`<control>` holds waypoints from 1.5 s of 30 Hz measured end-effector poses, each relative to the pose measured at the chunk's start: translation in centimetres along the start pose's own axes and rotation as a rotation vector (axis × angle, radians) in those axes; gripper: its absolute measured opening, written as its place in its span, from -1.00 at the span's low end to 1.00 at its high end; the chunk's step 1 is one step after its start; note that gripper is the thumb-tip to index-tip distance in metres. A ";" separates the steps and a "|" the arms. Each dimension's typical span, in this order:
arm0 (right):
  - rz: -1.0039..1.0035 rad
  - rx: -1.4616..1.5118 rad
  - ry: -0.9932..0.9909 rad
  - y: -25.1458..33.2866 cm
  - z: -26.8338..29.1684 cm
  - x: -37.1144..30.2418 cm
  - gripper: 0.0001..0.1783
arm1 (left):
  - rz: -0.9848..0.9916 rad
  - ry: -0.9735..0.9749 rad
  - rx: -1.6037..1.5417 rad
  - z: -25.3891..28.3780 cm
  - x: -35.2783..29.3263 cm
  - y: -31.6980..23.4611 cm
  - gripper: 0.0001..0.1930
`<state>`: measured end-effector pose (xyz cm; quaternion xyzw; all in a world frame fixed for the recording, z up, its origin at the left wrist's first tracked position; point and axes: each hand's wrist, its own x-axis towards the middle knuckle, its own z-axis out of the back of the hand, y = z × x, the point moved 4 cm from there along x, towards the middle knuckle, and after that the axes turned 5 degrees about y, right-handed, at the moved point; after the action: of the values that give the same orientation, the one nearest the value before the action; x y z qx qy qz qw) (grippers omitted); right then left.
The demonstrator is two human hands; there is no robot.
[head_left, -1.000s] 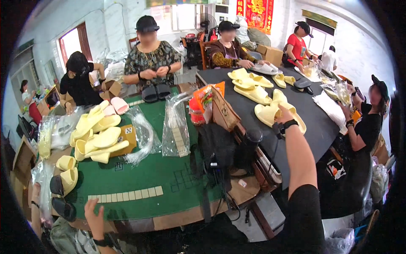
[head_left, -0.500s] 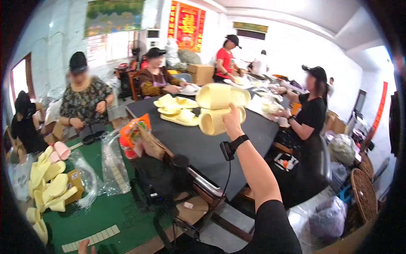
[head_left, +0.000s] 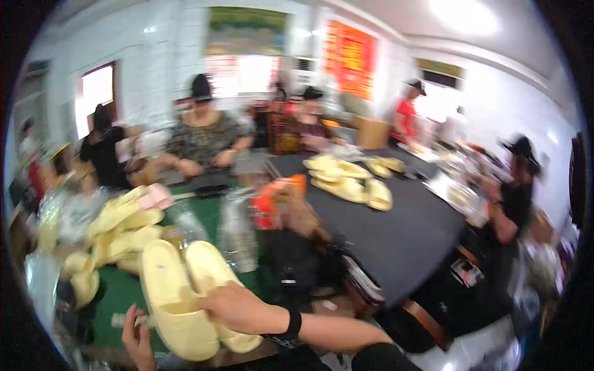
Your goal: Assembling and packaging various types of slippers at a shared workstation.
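Observation:
A pair of pale yellow slippers (head_left: 179, 326) is in my right hand (head_left: 234, 307), side by side with the open foot ends pointing away from me. My fingers close round the inner edges of the straps, in front of the green table. My left hand (head_left: 137, 339) is just left of the pair, fingers apart and holding nothing; whether it touches the near slipper is hard to tell. Behind the pair, a heap of yellow slippers (head_left: 127, 216) lies on the green table (head_left: 114, 309), with a pink slipper (head_left: 156, 196) on top.
More yellow slippers (head_left: 339, 185) lie on the dark table (head_left: 396, 241) to the right. Clear plastic bags (head_left: 238, 235), an orange package (head_left: 275, 201) and a black bag (head_left: 297, 266) sit between. Several people work around the tables, one person (head_left: 204, 142) across the green table.
My right hand has swung from above the dark table down to the left, bringing the pair of slippers over the green table. The view has turned left. More of my left hand shows.

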<state>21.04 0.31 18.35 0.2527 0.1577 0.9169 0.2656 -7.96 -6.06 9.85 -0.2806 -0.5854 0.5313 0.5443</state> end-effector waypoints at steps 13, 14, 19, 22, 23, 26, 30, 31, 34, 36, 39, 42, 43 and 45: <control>-0.141 -0.075 -0.063 -5.5 -10.9 -1.3 -0.46 | -0.356 0.356 0.907 -10.8 -0.8 4.5 -0.50; -0.121 -0.098 0.024 -5.9 -12.1 -2.3 -0.39 | -0.351 0.365 0.905 -10.6 -0.5 4.7 -0.50; -0.078 -0.207 0.103 -5.7 -14.0 -4.4 -0.24 | -0.309 0.508 0.447 -9.3 0.8 8.1 -0.45; -0.099 -0.224 0.055 -9.0 -13.5 -3.9 -0.21 | -0.084 0.627 0.308 -9.8 2.9 9.9 -0.50; -0.097 -0.284 0.009 -9.4 -12.8 -3.7 -0.23 | 0.018 0.605 0.462 -9.8 3.2 7.4 -0.60; -0.187 -0.013 -0.001 -9.3 -10.3 -2.8 -0.23 | -0.218 0.463 0.333 -10.8 5.4 7.5 -0.76; -0.363 0.245 -0.111 -9.9 -8.6 -4.3 -0.54 | -0.260 0.496 0.338 -10.4 6.2 8.6 -0.77; -0.450 0.307 -0.148 -9.7 -8.1 -4.6 -0.61 | -0.254 0.490 0.341 -10.0 6.0 9.0 -0.77; -0.517 0.365 -0.054 -7.8 -7.4 -5.5 -0.71 | -0.230 0.425 0.250 -9.2 5.9 8.3 -0.83; -0.425 0.388 -0.014 -5.2 -8.7 -4.8 -0.76 | -0.332 0.344 0.334 -8.7 6.0 7.4 -0.85; -0.146 -0.119 0.018 -3.6 -11.3 -4.3 -0.82 | -0.505 0.237 0.412 -8.4 5.6 4.6 -0.88; -0.201 -0.351 0.038 -3.5 -13.6 -4.1 -0.86 | -0.548 0.302 0.452 -8.2 3.5 2.6 -0.89; -0.206 -0.363 0.026 -3.7 -13.9 -4.3 -0.86 | -0.583 0.301 0.458 -8.4 2.5 2.5 -0.88; -0.191 -0.188 0.001 -4.3 -14.0 -4.6 -0.87 | -0.662 0.444 0.496 -10.2 0.4 2.4 -0.83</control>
<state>18.50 -0.95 3.28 0.2100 0.0947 0.8982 0.3743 0.83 -1.82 6.11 -0.0472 -0.3683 0.3802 0.8471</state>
